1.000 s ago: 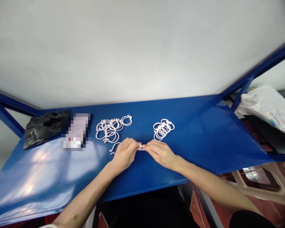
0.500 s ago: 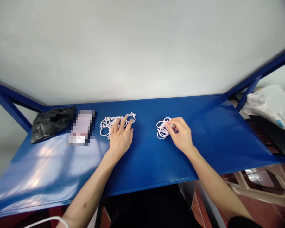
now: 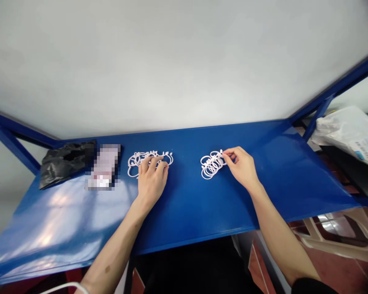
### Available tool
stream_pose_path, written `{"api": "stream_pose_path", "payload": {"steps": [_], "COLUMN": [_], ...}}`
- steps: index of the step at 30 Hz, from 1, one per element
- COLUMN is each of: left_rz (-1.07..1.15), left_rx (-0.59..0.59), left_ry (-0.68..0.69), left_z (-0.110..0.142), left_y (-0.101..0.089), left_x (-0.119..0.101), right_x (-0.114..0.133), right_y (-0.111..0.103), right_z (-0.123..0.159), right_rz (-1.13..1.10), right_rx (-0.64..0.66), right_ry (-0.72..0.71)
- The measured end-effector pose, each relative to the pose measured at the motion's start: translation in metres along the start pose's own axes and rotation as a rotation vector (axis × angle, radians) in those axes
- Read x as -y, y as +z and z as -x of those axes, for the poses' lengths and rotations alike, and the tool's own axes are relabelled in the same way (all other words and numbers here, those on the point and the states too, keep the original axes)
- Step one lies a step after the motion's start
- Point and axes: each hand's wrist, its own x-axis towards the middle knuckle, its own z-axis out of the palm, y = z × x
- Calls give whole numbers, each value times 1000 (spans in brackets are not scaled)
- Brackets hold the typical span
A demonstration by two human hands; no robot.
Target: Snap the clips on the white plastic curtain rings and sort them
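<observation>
Two groups of white rings with small knobbed ends lie on a blue table (image 3: 187,204). My left hand (image 3: 151,177) rests palm down over the left pile of rings (image 3: 134,160), its fingers bent and slightly apart; the fingertips touch the rings and hide part of them. At the right cluster of rings (image 3: 211,168), which overlap one another, my right hand (image 3: 241,165) pinches a white ring (image 3: 223,160) between thumb and index finger at the cluster's upper right edge.
A black plastic bag (image 3: 64,161) lies at the table's left end, beside a blurred-out phone-like object (image 3: 106,163). Behind the table rises a pale wall (image 3: 184,65). Blue frame bars (image 3: 319,116) stand at both sides. A clear plastic package (image 3: 349,134) sits beyond the right edge.
My right hand has shifted slightly right and up, and the right cluster of rings looks more spread out. My left hand's fingers have curled in over the left pile.
</observation>
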Motion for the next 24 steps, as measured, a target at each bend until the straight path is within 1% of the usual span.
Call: {"api": "stream_pose_path", "payload": {"steps": [5,8,13,17,20,22,24], "left_rz": [43,78,98,142,211,264,303], "left_rx": [-29,-26,-32,-30,-10,4,14], "left_ry": [39,52,75,131,179,228,298], "left_z": [-2,-3,-3,-2,-1,1,2], "left_y": [-4,-5,-9,-11,-12,-14,-17], "left_x": [-3,-5,-7,-9,-15,-20,-27], "right_x": [7,10,13,21,32,40,47], "right_y": [8,10,7,9,16,22,28], "right_z": [5,7,6,10,17,23,30], "right_rz": [17,53,69,8,-57,-116,-177], "right_rx": [33,5,-50,-72,-63,-15,72], "right_ry": [-25,-27,-32,-109,-207,-283,-332]}}
